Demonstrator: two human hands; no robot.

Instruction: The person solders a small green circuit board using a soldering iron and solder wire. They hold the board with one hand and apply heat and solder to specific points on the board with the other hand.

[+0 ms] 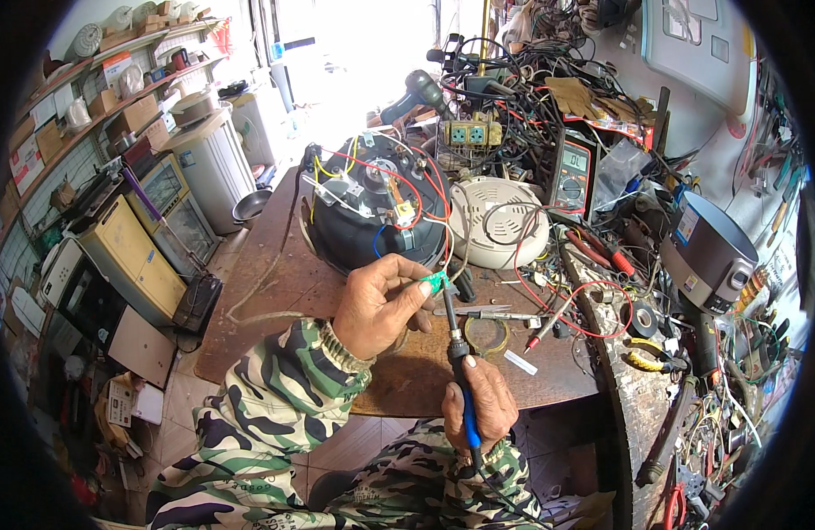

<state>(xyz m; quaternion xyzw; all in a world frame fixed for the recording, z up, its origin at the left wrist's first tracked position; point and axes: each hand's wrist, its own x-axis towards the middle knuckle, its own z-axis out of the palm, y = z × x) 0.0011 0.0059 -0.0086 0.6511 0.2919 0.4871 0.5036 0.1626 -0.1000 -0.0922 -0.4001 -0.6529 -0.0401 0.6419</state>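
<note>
Between thumb and fingers, my left hand [379,305] pinches a small green circuit board [436,282] with wires running up from it. My right hand [480,399] is wrapped round the blue handle of a soldering iron [466,380]. The iron points upward, its tip at or very near the board; whether they touch I cannot tell. Just beyond lies a round black appliance part [354,234] with red, yellow and blue wires and metal brackets on top. To its right sits a cream slotted plastic base [500,223]. Tweezers [500,314] and a roll of tape [485,336] rest near the iron.
A multimeter [571,181] stands at the right, its red probe [535,340] on the wooden table [398,384]. Beyond are a power strip [469,134] and tangled cables. A grey cooker body [709,252], black tape [640,318] and pliers [659,355] crowd the right side.
</note>
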